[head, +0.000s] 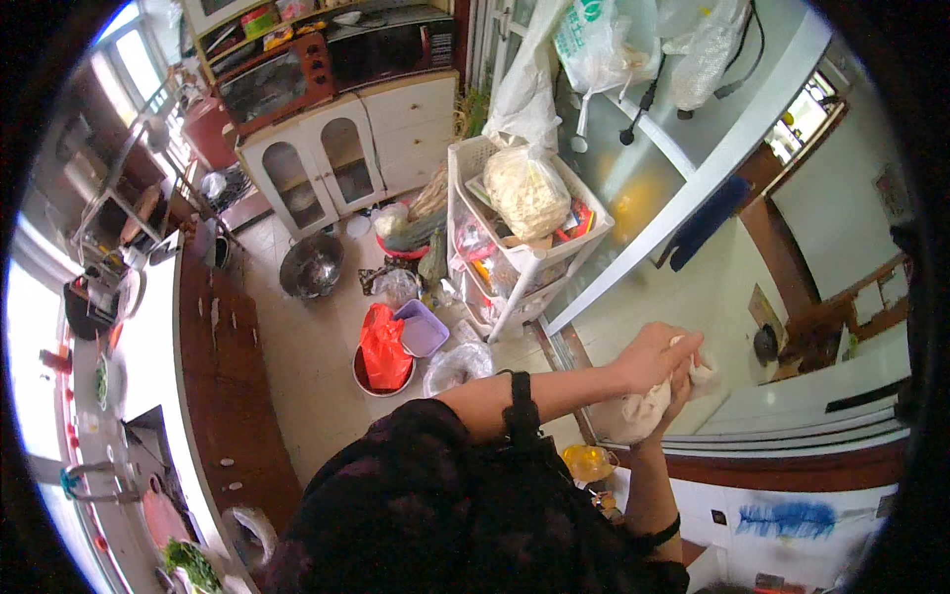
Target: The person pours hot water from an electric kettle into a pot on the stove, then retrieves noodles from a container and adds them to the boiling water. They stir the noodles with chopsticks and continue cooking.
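On the right side of the head view, both hands are together on a thin whitish bag whose contents I cannot make out. My left hand closes over its gathered upper part, with a loose end sticking out past the fingers. Just below, my right hand holds the same bag from the far side, partly hidden by it. To the left of the hands is a white plastic rack, with a clear bag of pale, crumbly-looking food on its top tier.
A glass sliding door stands beside the hands. On the floor are a metal wok, a purple basin, a red plastic bag in a round basin and vegetables. A yellow oil bottle is below the hands; a counter runs along the left.
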The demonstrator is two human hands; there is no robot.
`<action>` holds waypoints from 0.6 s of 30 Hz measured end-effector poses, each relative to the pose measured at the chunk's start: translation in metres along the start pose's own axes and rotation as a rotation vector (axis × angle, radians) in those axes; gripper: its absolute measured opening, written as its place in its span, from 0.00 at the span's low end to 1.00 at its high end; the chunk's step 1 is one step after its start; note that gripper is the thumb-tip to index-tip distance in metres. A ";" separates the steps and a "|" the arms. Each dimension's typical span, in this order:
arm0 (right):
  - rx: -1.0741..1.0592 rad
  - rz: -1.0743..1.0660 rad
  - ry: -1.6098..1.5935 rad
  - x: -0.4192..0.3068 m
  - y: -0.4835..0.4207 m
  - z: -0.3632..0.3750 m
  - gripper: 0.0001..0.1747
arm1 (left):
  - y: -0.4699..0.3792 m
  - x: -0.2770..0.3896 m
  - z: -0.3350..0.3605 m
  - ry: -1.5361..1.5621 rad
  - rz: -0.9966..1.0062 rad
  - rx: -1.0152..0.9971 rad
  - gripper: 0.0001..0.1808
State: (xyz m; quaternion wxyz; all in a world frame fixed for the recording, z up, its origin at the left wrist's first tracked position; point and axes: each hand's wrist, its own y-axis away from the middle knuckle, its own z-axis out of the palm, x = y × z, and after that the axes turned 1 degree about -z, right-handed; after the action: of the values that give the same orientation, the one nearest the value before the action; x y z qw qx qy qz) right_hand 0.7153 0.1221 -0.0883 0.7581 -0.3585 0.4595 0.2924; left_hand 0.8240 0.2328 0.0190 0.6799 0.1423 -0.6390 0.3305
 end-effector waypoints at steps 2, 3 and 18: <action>-0.073 -0.029 0.199 -0.013 -0.003 0.011 0.28 | 0.001 0.003 0.003 -0.153 0.078 0.057 0.24; -0.081 0.014 0.325 -0.021 -0.004 0.018 0.29 | 0.002 0.006 -0.003 -0.260 0.058 0.045 0.24; -0.136 0.208 -0.143 -0.056 -0.045 0.009 0.32 | -0.012 0.020 0.038 0.597 -0.021 -0.272 0.28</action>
State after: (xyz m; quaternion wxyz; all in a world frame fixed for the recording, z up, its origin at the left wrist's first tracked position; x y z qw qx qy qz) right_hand 0.7318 0.0976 -0.0226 0.7286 -0.3378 0.4182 0.4244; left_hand 0.8017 0.2058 0.0460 0.8534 -0.0466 -0.4482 0.2621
